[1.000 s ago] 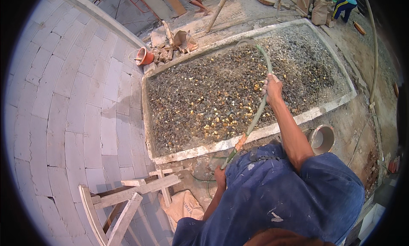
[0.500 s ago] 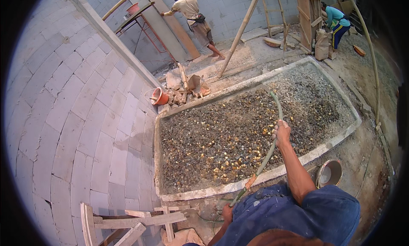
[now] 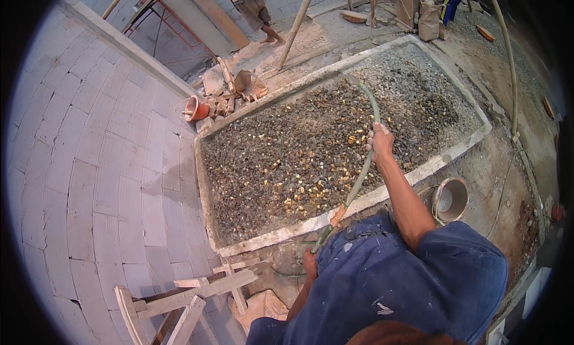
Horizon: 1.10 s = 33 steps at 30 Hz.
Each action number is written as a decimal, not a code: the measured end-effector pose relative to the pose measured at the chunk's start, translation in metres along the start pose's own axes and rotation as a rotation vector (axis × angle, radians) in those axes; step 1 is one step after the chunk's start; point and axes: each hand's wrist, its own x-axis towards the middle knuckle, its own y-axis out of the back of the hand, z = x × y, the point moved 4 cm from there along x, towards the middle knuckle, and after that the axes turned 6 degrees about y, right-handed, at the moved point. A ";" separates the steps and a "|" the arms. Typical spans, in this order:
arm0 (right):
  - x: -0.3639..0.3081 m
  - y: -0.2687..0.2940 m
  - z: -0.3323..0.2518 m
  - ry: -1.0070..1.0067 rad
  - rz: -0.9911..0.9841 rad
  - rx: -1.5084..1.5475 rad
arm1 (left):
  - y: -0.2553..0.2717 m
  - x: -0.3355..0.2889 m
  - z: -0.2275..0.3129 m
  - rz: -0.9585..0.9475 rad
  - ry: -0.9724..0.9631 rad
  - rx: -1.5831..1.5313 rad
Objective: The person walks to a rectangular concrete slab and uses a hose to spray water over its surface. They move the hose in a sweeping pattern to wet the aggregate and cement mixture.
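A green hose point(image 3: 360, 179) runs upward in front of me, with an orange-brown wrapped joint point(image 3: 338, 216) on its lower part. My right hand point(image 3: 381, 143) is closed round its upper length, above the stones. Lower down, beside my clothing, my left hand point(image 3: 310, 264) is closed on the hose's lower part; its fingers are partly hidden. From there the hose arcs to the far left at its tip, where water seems to come out. Below it lies a bed of wet brown and yellow gravel point(image 3: 269, 172) inside a low concrete-rimmed rectangular basin point(image 3: 263, 242).
A grey block wall point(image 3: 113, 184) rises at left. A wooden trestle point(image 3: 191, 297) stands near left, an orange bucket point(image 3: 196, 109) by the far left corner, and a pale bucket point(image 3: 450, 200) at right. Two other people point(image 3: 250, 7) are beyond the basin, near planks and sacks.
The view has tipped downward, so the basin sits higher and further left. Both my hands keep their hold on the hose. The person at far left has turned from the boards, arms now apart.
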 end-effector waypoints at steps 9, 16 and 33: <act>-0.008 0.000 0.014 -0.057 -0.031 -0.029 | 0.004 -0.009 -0.011 0.046 -0.147 -0.088; -0.013 -0.007 0.038 -0.112 -0.059 -0.047 | 0.009 -0.027 -0.023 0.233 -0.069 0.013; -0.052 -0.016 0.090 -0.250 -0.115 -0.136 | 0.012 -0.037 -0.104 0.384 0.110 -0.009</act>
